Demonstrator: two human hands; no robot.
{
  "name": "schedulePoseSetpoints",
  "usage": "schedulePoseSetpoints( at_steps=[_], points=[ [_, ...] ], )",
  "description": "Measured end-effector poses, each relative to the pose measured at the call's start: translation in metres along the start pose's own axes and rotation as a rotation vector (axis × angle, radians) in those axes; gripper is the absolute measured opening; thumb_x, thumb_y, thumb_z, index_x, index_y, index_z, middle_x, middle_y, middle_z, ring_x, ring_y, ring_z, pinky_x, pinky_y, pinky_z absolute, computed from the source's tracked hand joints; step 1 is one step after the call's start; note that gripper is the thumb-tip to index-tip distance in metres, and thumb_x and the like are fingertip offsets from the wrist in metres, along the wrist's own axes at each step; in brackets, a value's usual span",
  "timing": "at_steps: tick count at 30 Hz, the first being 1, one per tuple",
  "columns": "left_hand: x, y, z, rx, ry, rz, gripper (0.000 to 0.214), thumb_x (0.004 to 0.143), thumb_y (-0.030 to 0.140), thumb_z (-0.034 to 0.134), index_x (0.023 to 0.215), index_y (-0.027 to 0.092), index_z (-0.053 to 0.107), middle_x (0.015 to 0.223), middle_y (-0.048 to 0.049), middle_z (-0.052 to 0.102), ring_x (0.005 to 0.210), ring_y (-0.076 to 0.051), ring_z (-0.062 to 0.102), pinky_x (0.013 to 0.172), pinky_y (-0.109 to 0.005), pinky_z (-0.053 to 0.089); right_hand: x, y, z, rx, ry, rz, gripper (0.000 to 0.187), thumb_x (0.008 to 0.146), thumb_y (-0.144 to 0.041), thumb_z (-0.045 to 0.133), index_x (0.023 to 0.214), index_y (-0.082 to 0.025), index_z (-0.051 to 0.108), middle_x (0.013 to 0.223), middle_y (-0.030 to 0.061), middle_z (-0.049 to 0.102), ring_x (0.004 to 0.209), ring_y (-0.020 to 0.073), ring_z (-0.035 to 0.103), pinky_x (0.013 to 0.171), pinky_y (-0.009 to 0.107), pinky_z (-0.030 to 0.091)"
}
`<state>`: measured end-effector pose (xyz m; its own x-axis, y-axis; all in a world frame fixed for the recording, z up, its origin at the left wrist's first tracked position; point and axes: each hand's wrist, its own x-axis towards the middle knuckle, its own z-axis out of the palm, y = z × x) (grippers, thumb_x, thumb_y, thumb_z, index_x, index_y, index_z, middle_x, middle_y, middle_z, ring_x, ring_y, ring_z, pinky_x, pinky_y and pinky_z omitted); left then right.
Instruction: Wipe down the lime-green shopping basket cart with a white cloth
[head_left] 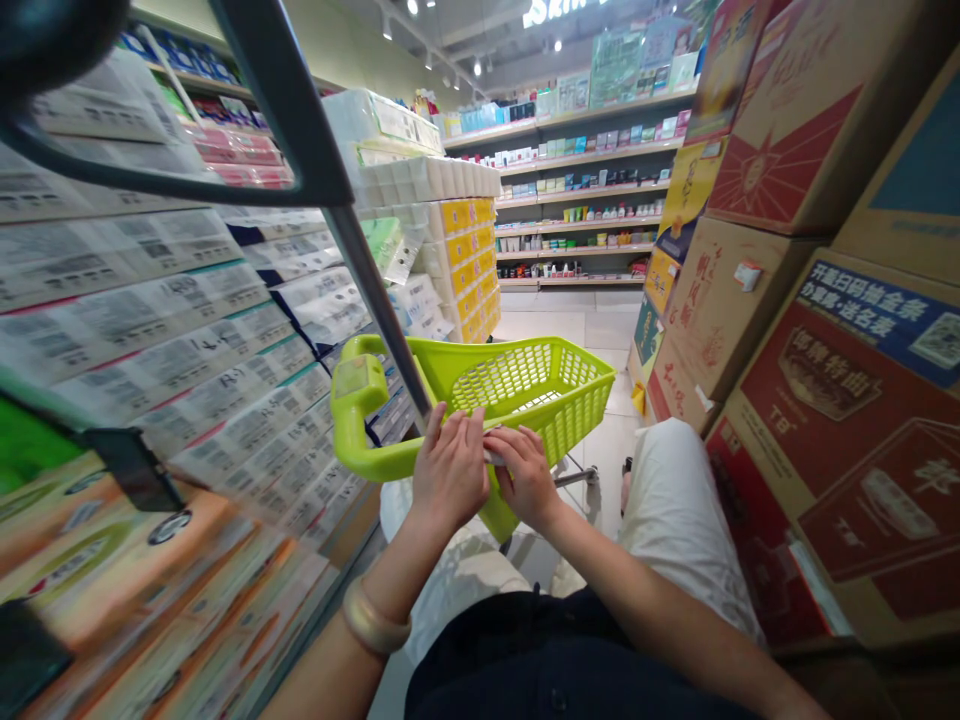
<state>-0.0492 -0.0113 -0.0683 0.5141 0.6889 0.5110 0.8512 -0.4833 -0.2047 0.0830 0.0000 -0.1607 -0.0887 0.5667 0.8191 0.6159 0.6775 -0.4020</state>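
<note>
pale item (493, 458), one, small, identity unclear. handling advice: steady it with the left fingertips, let the right do the finer work, wrists kept low over the cart handle (382, 462). position: between the hands, just beside the right fingers. left hand (452, 468): fingers extended, near together. right hand (523, 472): fingers bent; whether pinching the item, cannot tell. lime-green plastic basket (579, 415): ahead.

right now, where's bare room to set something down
The basket looks bare inside, where visible; bare floor lies beyond it, bordered by shelves ahead and cartons right. Crowded: packs at left, and the basket's near edge, by left hand and right hand.
</note>
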Motion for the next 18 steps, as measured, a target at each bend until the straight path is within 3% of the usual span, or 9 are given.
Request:
schedulePoseSetpoints(
  at_steps=[2, 6, 9, 14, 18],
  points=[
    [-0.001, 0.000, 0.000, 0.017, 0.009, 0.012, 0.058, 0.077, 0.012, 0.044, 0.133, 0.002, 0.052, 0.116, -0.0163, 0.069, 0.121, -0.028, 0.057, 0.120, -0.048, 0.019, -0.005, 0.019, -0.005, -0.067, 0.008, 0.008, 0.034, 0.093, -0.013, 0.043, 0.119, -0.023, 0.062, 0.120, 0.0067, 0.067, 0.118, 0.0189, 0.058, 0.109, 0.039, 0.033],
    [-0.001, 0.001, 0.003, 0.042, 0.036, 0.021, 0.059, 0.074, 0.012, 0.046, 0.132, 0.001, 0.052, 0.115, -0.0171, 0.069, 0.121, -0.028, 0.057, 0.120, -0.047, 0.020, -0.013, 0.050, -0.009, -0.157, 0.152, 0.192, 0.033, 0.090, -0.011, 0.043, 0.115, -0.020, 0.063, 0.115, 0.0094, 0.068, 0.115, 0.0235, 0.059, 0.099, 0.040, 0.041],
    [-0.001, 0.003, 0.005, 0.051, 0.057, 0.025, 0.059, 0.074, 0.013, 0.046, 0.131, 0.001, 0.053, 0.113, -0.0168, 0.070, 0.120, -0.029, 0.057, 0.120, -0.046, 0.020, -0.011, 0.040, -0.005, -0.150, 0.173, 0.239, 0.034, 0.089, -0.012, 0.044, 0.114, -0.020, 0.065, 0.112, 0.0098, 0.068, 0.111, 0.0247, 0.060, 0.096, 0.041, 0.043],
    [-0.001, 0.004, 0.006, 0.059, 0.088, 0.031, 0.057, 0.075, 0.013, 0.046, 0.130, 0.002, 0.055, 0.109, -0.0160, 0.071, 0.118, -0.028, 0.058, 0.119, -0.045, 0.020, 0.001, -0.001, 0.001, -0.053, 0.085, 0.059, 0.036, 0.089, -0.013, 0.045, 0.118, -0.022, 0.063, 0.115, 0.0078, 0.067, 0.110, 0.0212, 0.060, 0.099, 0.038, 0.042],
    [-0.002, 0.004, 0.005, 0.059, 0.078, 0.032, 0.056, 0.074, 0.013, 0.047, 0.129, 0.002, 0.056, 0.112, -0.0162, 0.070, 0.118, -0.028, 0.058, 0.120, -0.044, 0.019, -0.003, 0.018, -0.008, -0.098, 0.045, 0.000, 0.034, 0.091, -0.012, 0.045, 0.118, -0.024, 0.063, 0.116, 0.0059, 0.068, 0.113, 0.0196, 0.060, 0.107, 0.040, 0.032]
  ],
)
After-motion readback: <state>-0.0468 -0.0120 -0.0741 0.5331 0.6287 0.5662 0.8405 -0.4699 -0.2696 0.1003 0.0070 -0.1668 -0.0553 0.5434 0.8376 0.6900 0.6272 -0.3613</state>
